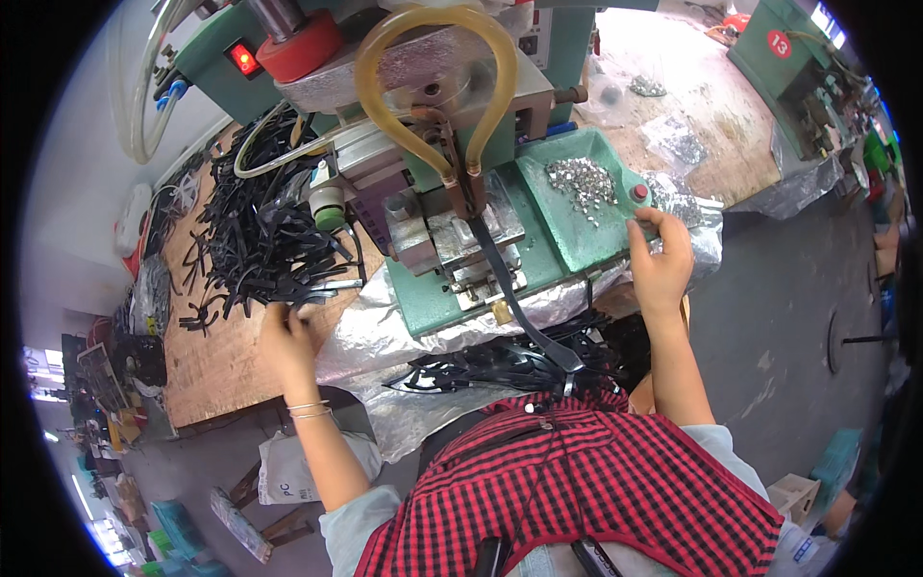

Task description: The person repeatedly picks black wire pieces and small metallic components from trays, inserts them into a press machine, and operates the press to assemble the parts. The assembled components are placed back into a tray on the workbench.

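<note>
My left hand [286, 348] is at the near edge of a pile of black strips [274, 226], beside a thin silver metal piece [332, 286]. Its fingers are blurred, and any hold is unclear. My right hand [665, 258] is at the right rim of a green tray [569, 245], just below a red button [639, 192]. Its thumb and forefinger are bent together; whatever they pinch is too small to make out. Between my hands stands a green bench press [423, 313]. A long black strap [505, 279] hangs from its copper-coloured jaws [465, 197] toward my lap.
Small silver metal bits [582, 183] lie in the tray. A yellowish hose [365, 67] loops above the jaws. More black straps [481, 367] lie on silver foil [361, 337] across my lap. A wooden tabletop [216, 370] extends left; another green machine [784, 67] stands far right.
</note>
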A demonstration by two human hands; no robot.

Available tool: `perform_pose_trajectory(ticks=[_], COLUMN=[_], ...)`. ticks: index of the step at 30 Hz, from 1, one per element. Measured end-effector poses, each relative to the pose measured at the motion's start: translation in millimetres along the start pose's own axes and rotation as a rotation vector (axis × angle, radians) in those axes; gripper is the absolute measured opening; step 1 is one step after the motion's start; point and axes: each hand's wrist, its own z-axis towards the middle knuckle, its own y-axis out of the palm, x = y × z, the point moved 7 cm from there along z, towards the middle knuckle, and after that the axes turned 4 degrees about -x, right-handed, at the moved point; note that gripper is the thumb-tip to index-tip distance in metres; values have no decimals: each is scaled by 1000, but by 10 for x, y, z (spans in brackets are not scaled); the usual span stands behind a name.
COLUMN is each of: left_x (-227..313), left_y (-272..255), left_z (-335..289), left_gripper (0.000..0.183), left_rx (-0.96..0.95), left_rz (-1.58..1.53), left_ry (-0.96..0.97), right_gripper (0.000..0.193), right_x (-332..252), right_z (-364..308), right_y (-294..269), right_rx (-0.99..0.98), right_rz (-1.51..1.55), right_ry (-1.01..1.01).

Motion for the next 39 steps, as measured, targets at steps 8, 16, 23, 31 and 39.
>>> perform_pose_trajectory(ticks=[8,16,23,31,39], left_x=[1039,1526,2505,3100,3097], left_y=[223,-102,-946,-552,-305], left_z=[261,143,421,-456,-534], left_gripper=[19,13,6,20,20], left_rx=[179,177,166,174,254], left_rz=[-283,-1140,-1171,-442,-459], left_ry=[180,96,493,1159,1235], right_gripper=[16,53,59,53,25], right_x=[-964,-1312,-1556,-1062,109], right_z=[377,303,286,494,255], right_y=[319,755,737,567,304], right_rx=[-132,-272,-447,-469,-217], right_rz=[361,884,1133,717,215], right_ry=[-199,92,351,156,156])
